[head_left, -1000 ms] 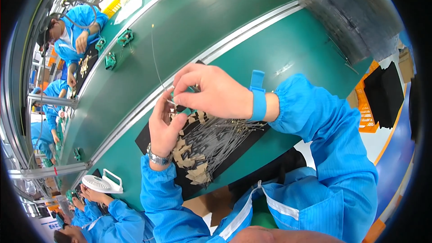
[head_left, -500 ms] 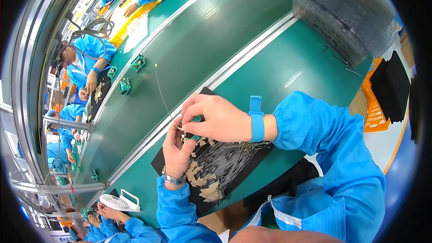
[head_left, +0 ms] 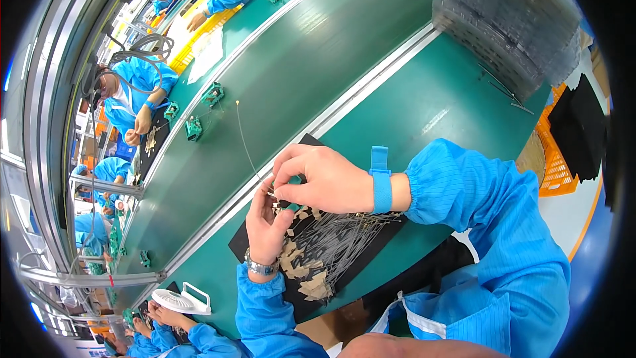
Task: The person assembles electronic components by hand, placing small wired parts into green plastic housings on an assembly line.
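Both of my hands meet over a black mat on the bench. My left hand is closed round a small green circuit board, mostly hidden by the fingers. My right hand, with a blue wrist strap, pinches at the same spot with thumb and forefinger. From the fingertips a thin grey cable sticks out over the rail, its far end tipped with a small gold-coloured connector. Beneath my hands lie a bundle of similar grey cables and several beige tape tabs.
A metal rail divides my bench from a green conveyor belt, where several green boards lie. Stacked clear plastic trays stand far right, above an orange crate. A white fan-like device stands left. Co-workers in blue sit across and beside me.
The whole view has shifted slightly, with the scene a little further right and down. My hands keep nearly the same grip, fingertips still together at the board and cable.
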A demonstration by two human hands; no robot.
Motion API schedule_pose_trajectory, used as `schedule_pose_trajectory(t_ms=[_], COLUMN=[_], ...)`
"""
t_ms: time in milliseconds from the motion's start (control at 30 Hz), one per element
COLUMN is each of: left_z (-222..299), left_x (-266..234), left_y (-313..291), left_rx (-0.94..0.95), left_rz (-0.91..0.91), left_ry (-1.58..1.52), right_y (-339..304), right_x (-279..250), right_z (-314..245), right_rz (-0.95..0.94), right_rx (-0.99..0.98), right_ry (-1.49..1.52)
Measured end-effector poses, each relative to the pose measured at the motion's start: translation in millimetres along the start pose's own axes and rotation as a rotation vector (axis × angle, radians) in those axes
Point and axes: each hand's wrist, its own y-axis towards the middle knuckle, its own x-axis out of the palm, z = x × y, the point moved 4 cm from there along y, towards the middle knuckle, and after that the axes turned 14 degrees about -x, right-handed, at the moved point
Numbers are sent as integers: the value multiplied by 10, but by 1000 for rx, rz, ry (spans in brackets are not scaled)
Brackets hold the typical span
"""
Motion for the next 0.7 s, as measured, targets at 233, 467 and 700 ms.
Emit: schedule_pose_trajectory(t_ms=[233,467,700], left_z=[6,-40,-37], left_x=[2,-34,-16], left_y=[10,23,23], left_rx=[16,16,15], left_rz=[16,9,2], left_ry=[4,13,1], right_y=[8,15,5], right_x=[-4,3,-2], right_z=[-7,4,4], right_rz=[1,-7,-1], right_rx=[-10,8,0], right_ry=[-16,4,-15])
